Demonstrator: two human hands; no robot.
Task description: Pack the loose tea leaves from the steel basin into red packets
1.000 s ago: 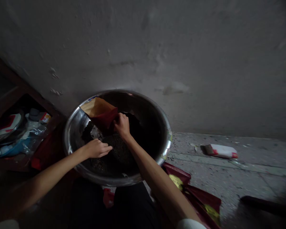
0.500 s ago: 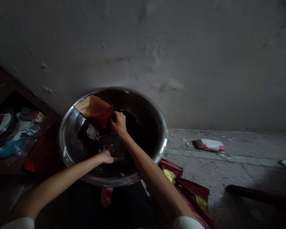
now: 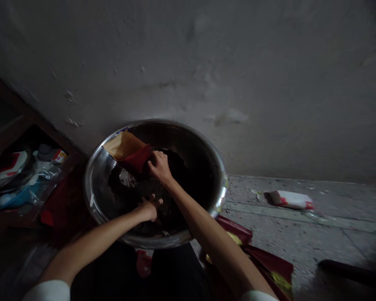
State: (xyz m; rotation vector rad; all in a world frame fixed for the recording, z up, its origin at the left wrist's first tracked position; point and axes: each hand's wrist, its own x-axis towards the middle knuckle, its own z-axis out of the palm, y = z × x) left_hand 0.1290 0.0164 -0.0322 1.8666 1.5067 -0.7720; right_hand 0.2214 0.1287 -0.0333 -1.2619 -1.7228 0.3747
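A wide metal basin [image 3: 95, 190] holds dark loose material like dry tea leaves or soil; the dim light hides which. Inside it, a dark red bag [image 3: 136, 156] with a tan inner face lies tilted, its mouth facing up and left. My right hand [image 3: 161, 167] grips the bag's right-hand end, fingers partly hidden behind it. Lower in the basin, my left hand [image 3: 149, 208] reaches into the dark loose material [image 3: 148, 187] with its fingers apart. Part of that hand is hidden by the material.
More dark red bags [image 3: 269, 267] with yellow patches lie right of the basin. A white and red packet [image 3: 291, 200] rests on the speckled floor. A grey wall [image 3: 222, 62] rises behind. At left stands a blue container [image 3: 21, 194] with plastic wrapping. A dark bar [image 3: 347, 267] lies lower right.
My left hand has turned over from a spread, upturned pose and moved slightly right, into the loose material. My right hand still holds the bag. The whole view has shifted a little.
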